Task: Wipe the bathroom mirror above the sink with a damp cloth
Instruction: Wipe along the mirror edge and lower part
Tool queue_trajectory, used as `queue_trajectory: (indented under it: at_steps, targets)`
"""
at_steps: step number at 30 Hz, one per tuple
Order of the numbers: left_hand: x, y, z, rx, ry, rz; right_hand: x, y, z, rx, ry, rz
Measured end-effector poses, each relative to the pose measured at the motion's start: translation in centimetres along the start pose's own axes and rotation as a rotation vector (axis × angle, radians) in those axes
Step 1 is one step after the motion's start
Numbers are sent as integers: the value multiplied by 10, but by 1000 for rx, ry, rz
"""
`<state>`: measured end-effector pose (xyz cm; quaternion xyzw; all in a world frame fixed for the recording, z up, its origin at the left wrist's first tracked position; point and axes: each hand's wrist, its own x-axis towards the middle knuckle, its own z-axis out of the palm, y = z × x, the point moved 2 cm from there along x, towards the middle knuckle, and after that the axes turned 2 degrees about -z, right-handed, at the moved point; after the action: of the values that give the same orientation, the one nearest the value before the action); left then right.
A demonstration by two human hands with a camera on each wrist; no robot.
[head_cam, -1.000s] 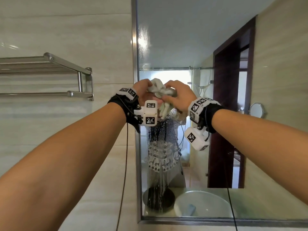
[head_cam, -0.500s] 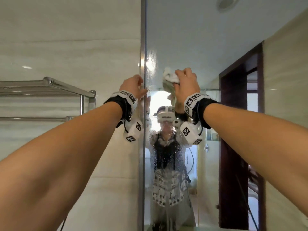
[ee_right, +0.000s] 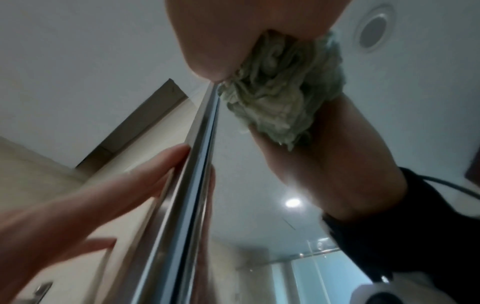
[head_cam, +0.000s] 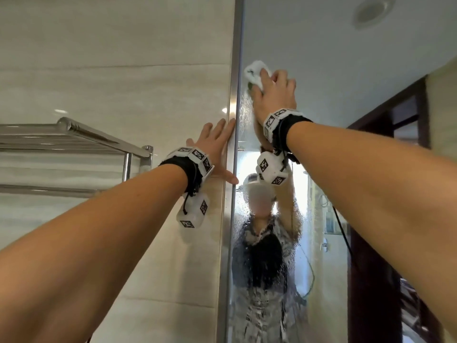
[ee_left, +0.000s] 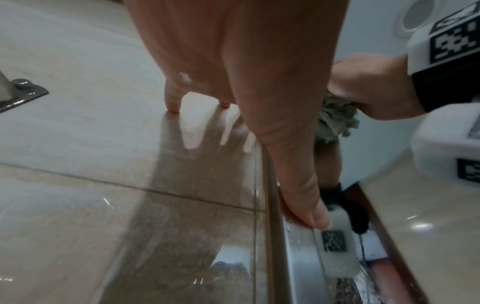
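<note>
The mirror [head_cam: 333, 78] fills the right half of the head view, with water droplets low on the glass. My right hand [head_cam: 273, 95] grips a bunched pale green-white cloth [head_cam: 254, 71] and presses it on the glass high up, just right of the steel mirror frame [head_cam: 234, 100]. The right wrist view shows the cloth [ee_right: 283, 67] wadded under my palm against the glass. My left hand [head_cam: 215, 144] lies flat with straight fingers on the wall tile, its thumb on the frame [ee_left: 293, 253]; it holds nothing.
A steel towel rack [head_cam: 74, 134] juts from the tiled wall [head_cam: 111, 58] at the left, below my left hand's height. The mirror reflects a dark wooden door frame [head_cam: 385, 219] and a ceiling vent [head_cam: 371, 11].
Both hands held the cloth a second ago. The left hand has let go and spread flat on the wall; the right hand has carried the cloth up to the mirror's left edge.
</note>
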<state>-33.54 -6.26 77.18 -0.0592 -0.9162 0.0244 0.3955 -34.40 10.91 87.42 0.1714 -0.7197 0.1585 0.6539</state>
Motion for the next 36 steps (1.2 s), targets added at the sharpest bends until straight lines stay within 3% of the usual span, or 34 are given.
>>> queue_trajectory:
  at_steps: [8,17,21,25,30,36]
  targets:
    - [-10,6,-5,-108,26,-52,-77,-17,19,-5,-74,-197]
    - [-49,15,5,-78,-88,-101,-195,2,4,-3,-368,-442]
    - [-77,25,24,-27,-209,-89,-232,7,-3,-77,-526,-514]
    - [-104,31,37,-71,-232,-111,-220,-6,-28,-25,-546,-367]
    - [-117,37,51,-117,-248,-133,-205,39,-76,40,-227,-21]
    - [-120,44,65,-6,-259,-127,-176,122,-107,-131,-47,244]
